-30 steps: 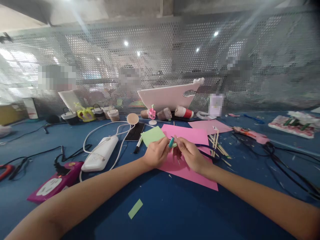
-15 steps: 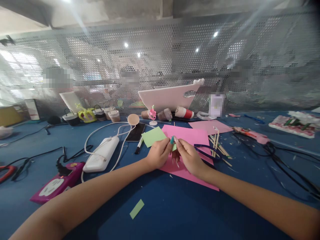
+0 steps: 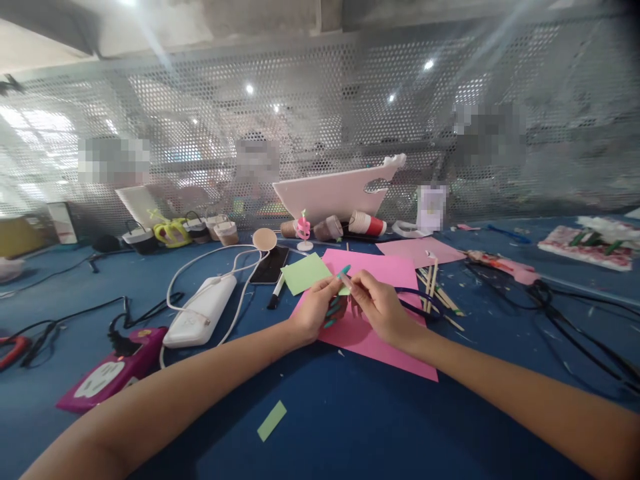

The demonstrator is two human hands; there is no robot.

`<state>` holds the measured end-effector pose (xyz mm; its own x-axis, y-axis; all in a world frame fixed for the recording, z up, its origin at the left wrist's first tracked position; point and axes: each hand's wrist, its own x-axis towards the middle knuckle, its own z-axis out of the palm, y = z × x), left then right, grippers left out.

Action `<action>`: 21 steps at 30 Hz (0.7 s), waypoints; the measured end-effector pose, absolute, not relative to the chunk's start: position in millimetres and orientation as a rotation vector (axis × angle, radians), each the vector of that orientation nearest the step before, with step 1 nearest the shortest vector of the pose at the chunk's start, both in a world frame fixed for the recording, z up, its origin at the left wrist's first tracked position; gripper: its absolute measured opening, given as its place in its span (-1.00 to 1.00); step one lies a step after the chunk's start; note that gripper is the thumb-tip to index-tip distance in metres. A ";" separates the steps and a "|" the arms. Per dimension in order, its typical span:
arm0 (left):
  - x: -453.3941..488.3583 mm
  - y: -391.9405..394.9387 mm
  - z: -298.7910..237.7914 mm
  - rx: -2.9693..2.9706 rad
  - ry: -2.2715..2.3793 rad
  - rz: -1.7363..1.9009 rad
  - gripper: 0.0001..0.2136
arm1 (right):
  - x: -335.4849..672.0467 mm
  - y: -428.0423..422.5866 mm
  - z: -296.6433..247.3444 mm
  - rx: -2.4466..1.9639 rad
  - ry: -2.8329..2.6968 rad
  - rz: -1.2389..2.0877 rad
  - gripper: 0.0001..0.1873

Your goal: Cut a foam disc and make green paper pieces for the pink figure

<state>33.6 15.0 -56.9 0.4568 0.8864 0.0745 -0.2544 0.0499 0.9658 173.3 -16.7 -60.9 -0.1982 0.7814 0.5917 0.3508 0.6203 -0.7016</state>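
My left hand (image 3: 320,307) and my right hand (image 3: 377,307) meet above a bright pink sheet of paper (image 3: 395,357). Between their pinched fingertips is a small green paper piece (image 3: 345,291), mostly covered by the fingers. A larger light green paper (image 3: 305,272) lies just beyond my left hand, overlapping the pink sheet. Dark blue loops (image 3: 434,307), which look like scissor handles, rest beside my right hand, partly hidden by it. On the blue table nearer to me lies a green paper strip (image 3: 272,421).
Left of my hands are a white power bank (image 3: 200,313) with a cable, a purple power strip (image 3: 113,370), a phone (image 3: 270,265) and a marker (image 3: 276,292). Wooden sticks (image 3: 440,293) and a pink glue gun (image 3: 505,265) lie right. Paper cups (image 3: 367,224) line the back.
My left hand's fingers have turned, so more of its teal nails show. My right fingers have curled in closer over the small green paper piece. The surrounding objects stay in place.
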 end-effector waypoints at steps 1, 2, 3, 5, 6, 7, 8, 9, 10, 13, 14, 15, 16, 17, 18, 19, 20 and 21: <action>35.6 12.5 -55.7 1.190 0.669 1.000 -0.63 | 173.1 -16.9 -61.4 -0.927 -1.793 0.492 -0.72; 37.5 10.2 -54.4 1.176 0.677 1.032 -0.62 | 172.9 -17.0 -61.8 -0.938 -1.789 0.476 -0.72; 39.1 8.1 -53.3 1.172 0.688 1.061 -0.61 | 172.6 -17.0 -62.3 -0.948 -1.786 0.467 -0.72; 41.2 5.2 -52.2 1.190 0.717 1.107 -0.61 | 171.8 -16.7 -63.0 -0.977 -1.773 0.452 -0.71; 41.7 4.3 -52.4 1.209 0.733 1.126 -0.61 | 171.2 -16.4 -63.2 -0.993 -1.760 0.445 -0.71; 42.0 3.9 -53.1 1.236 0.746 1.141 -0.61 | 170.5 -16.0 -63.4 -1.006 -1.746 0.446 -0.70; 42.2 3.7 -54.3 1.267 0.758 1.157 -0.62 | 169.6 -15.5 -63.6 -1.017 -1.732 0.452 -0.69; 42.1 3.8 -55.8 1.300 0.765 1.173 -0.62 | 168.8 -15.1 -63.8 -1.024 -1.719 0.458 -0.68; 42.1 3.9 -57.4 1.335 0.769 1.188 -0.62 | 168.1 -14.6 -64.0 -1.031 -1.710 0.466 -0.67; 41.3 4.3 -61.8 1.429 0.768 1.211 -0.63 | 166.9 -13.9 -64.9 -1.044 -1.696 0.476 -0.64; 40.9 4.3 -62.7 1.452 0.763 1.215 -0.63 | 166.9 -13.9 -65.1 -1.048 -1.693 0.478 -0.63; 40.4 4.3 -63.2 1.472 0.757 1.215 -0.64 | 167.0 -14.0 -65.2 -1.053 -1.690 0.482 -0.63; 39.7 4.4 -63.4 1.489 0.754 1.210 -0.64 | 167.3 -14.2 -65.2 -1.056 -1.686 0.488 -0.62; 39.0 4.6 -63.4 1.501 0.754 1.204 -0.64 | 167.7 -14.5 -65.1 -1.058 -1.682 0.494 -0.62; 38.3 4.8 -63.1 1.513 0.759 1.195 -0.65 | 168.0 -14.7 -65.0 -1.058 -1.678 0.501 -0.62; 37.5 5.1 -62.7 1.523 0.766 1.185 -0.65 | 168.3 -15.0 -64.8 -1.055 -1.673 0.511 -0.61; 36.8 5.4 -62.2 1.533 0.770 1.179 -0.66 | 168.4 -15.2 -64.5 -1.046 -1.665 0.527 -0.61; 36.1 5.7 -61.7 1.542 0.766 1.178 -0.66 | 168.3 -15.4 -64.3 -1.032 -1.655 0.553 -0.61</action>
